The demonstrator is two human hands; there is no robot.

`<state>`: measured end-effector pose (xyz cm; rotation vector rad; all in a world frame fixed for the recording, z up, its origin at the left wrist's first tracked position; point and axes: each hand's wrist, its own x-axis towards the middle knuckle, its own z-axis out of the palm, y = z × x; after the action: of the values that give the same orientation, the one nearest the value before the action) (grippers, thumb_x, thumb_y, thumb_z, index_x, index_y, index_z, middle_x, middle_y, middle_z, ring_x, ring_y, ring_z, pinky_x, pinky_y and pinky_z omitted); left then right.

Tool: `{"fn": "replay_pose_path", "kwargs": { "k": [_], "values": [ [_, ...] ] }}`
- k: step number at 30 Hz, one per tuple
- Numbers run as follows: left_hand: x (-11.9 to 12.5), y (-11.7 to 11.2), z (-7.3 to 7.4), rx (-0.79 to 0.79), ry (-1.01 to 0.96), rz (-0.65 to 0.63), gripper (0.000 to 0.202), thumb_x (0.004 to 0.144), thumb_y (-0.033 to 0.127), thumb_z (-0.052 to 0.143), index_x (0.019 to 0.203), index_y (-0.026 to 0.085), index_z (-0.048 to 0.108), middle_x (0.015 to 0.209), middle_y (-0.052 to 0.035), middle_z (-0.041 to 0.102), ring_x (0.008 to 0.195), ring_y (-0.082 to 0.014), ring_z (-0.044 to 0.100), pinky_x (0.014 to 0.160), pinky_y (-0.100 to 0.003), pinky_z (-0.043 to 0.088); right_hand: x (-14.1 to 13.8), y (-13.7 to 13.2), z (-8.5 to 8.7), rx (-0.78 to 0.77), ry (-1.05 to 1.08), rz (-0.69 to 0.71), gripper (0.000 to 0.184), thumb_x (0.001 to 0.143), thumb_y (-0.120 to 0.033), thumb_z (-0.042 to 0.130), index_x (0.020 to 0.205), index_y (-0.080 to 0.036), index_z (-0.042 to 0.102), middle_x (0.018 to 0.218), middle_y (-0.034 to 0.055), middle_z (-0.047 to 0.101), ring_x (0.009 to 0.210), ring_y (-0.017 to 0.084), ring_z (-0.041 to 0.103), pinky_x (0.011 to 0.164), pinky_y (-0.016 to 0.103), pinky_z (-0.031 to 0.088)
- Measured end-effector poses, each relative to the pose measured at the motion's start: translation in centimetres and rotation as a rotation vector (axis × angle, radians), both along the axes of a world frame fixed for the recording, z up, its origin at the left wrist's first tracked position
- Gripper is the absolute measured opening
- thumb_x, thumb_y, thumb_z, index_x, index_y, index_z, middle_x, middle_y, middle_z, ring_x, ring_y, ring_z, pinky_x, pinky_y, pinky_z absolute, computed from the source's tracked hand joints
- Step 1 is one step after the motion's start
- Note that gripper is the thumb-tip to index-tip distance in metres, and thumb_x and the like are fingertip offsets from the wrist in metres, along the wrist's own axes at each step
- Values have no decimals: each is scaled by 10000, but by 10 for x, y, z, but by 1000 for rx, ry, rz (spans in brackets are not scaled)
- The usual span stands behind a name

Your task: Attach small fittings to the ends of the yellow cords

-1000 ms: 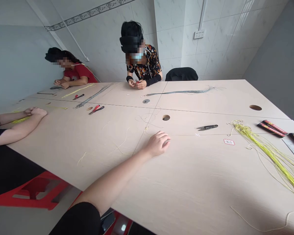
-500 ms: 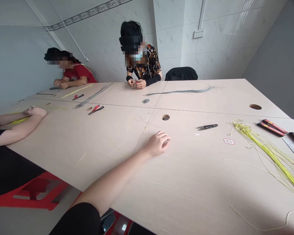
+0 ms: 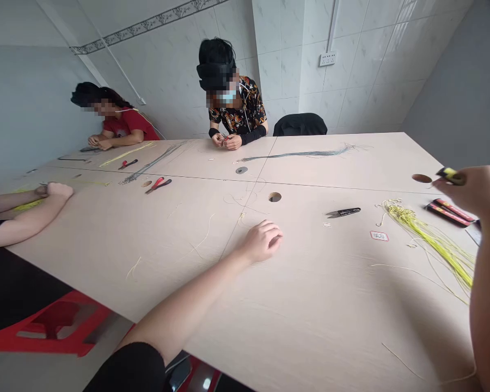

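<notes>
My left hand [image 3: 264, 241] rests on the table, fingers loosely curled toward the thumb, with nothing visible in them. A pale thread [image 3: 242, 218] lies just behind it. Raised over the table's right side, my right hand [image 3: 476, 188] is closed around a small black-and-yellow object [image 3: 449, 175]; the fingers cover much of it, so its kind is unclear. Below that hand lies a bundle of yellow cords [image 3: 430, 239], partly hidden by my right forearm. Black thread snips [image 3: 343, 213] and a small red-edged label [image 3: 379, 236] are between my hands.
Black-and-red boxes [image 3: 449, 212] lie beside the cords. A grey wire bundle [image 3: 298, 155] stretches across the far side. Red-handled pliers [image 3: 158, 185] lie to the left. Cable holes [image 3: 275, 197] pierce the tabletop. Two people work across the table; another person's forearms [image 3: 36, 212] rest at left.
My right hand has come into view from the right, holding the black-and-yellow object above the table. My left hand stays in place. The view has shifted slightly.
</notes>
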<state>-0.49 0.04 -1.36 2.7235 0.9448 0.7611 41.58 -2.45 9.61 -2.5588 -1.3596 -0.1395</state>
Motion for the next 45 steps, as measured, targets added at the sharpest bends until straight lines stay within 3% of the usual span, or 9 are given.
{"fn": "replay_pose_path", "kwargs": {
  "k": [1, 4, 9, 28, 45],
  "values": [
    [0, 0, 0, 1, 2, -1, 142, 837, 131, 511, 843, 181, 644, 840, -36, 692, 876, -178, 597, 760, -317, 507, -8, 4, -2, -77, 22, -42, 250, 824, -410, 548, 838, -171, 616, 754, 118, 584, 660, 240, 509, 543, 338, 385],
    [0, 0, 1, 6, 6, -9, 141, 832, 127, 515, 835, 183, 645, 836, -32, 692, 866, -176, 594, 774, -322, 502, -25, 15, -16, -196, 42, 67, 165, 808, -323, 511, 736, -180, 552, 769, 102, 582, 623, 201, 469, 562, 315, 370],
    [0, 1, 2, 18, 17, -7, 141, 828, 120, 517, 812, 181, 643, 825, -29, 690, 846, -170, 589, 776, -317, 496, -26, 21, -39, -353, 61, 103, 216, 851, -306, 439, 672, -191, 472, 729, 96, 571, 616, 203, 492, 567, 310, 353],
    [0, 1, 2, 2, 20, -13, 142, 845, 136, 500, 828, 176, 635, 835, -37, 687, 866, -175, 581, 778, -316, 494, -23, 23, -52, -392, 43, 104, 172, 884, -321, 452, 810, -179, 516, 796, 110, 568, 689, 221, 516, 569, 304, 327],
    [-1, 0, 4, -25, 36, 10, 108, 845, 162, 509, 867, 176, 614, 866, -40, 686, 883, -178, 592, 803, -321, 498, -24, 24, -53, -376, 38, 112, 203, 846, -352, 470, 718, -194, 489, 739, 103, 566, 660, 231, 520, 539, 301, 346]
  ]
}}
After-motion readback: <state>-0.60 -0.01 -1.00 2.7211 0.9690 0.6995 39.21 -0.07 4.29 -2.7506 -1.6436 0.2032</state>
